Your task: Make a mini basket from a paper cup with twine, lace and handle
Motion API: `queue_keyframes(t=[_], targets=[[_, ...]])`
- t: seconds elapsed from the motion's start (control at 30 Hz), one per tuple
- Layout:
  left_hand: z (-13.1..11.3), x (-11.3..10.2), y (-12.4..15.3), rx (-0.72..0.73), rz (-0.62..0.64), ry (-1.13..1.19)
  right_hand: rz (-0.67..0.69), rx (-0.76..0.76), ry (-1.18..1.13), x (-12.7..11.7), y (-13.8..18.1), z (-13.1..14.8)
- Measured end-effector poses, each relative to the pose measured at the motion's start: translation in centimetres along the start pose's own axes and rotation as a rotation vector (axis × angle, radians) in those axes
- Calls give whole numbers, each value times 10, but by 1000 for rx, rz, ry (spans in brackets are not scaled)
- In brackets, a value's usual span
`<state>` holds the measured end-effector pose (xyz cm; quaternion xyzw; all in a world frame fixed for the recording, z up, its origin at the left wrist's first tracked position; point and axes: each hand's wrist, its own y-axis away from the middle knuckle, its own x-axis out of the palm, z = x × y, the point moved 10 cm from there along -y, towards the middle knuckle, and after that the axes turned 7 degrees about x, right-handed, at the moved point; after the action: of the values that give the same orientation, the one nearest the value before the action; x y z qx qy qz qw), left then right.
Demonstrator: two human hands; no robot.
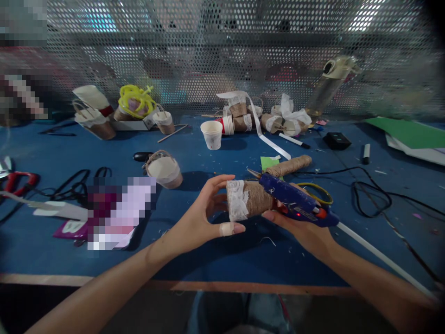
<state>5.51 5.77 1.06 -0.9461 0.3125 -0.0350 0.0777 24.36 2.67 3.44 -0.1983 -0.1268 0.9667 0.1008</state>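
Observation:
A twine-wrapped cup [259,198] lies sideways between my hands, a white lace band with a bow [239,200] round its left end. My left hand [208,211] curves around the lace end, fingers behind and apart, the taped thumb stretched out just below the cup. My right hand [299,229] is at the cup's base, its thumb against the base. It holds a blue hot glue gun [290,197], whose nozzle points left above the cup and whose red light is lit. A white glue stick [375,253] sticks out behind the gun. Most right fingers are hidden.
Behind are a twine roll [290,164], white paper cup [211,134], white ribbon [269,141] and several decorated cups. A twine-handled cup [165,171] stands left. Red-handled scissors [22,183] lie far left, a black cable [370,199] right. Perforated metal screen [194,60] closes the back.

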Motion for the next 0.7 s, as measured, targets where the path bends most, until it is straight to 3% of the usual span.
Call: queue_keyframes(t=[0.13,0.33,0.5,0.7], targets=[[-5,-6,3,32,-32,-77,98,-48,-48,6,1,10],[-10,-14,4,28,-16,-101,169,-237,-126,-1,7,31],[-17,-22,4,60,-50,-196,275,-260,-115,5,12,25],[-23,-25,3,90,-65,-325,288,-246,-29,8,11,23]])
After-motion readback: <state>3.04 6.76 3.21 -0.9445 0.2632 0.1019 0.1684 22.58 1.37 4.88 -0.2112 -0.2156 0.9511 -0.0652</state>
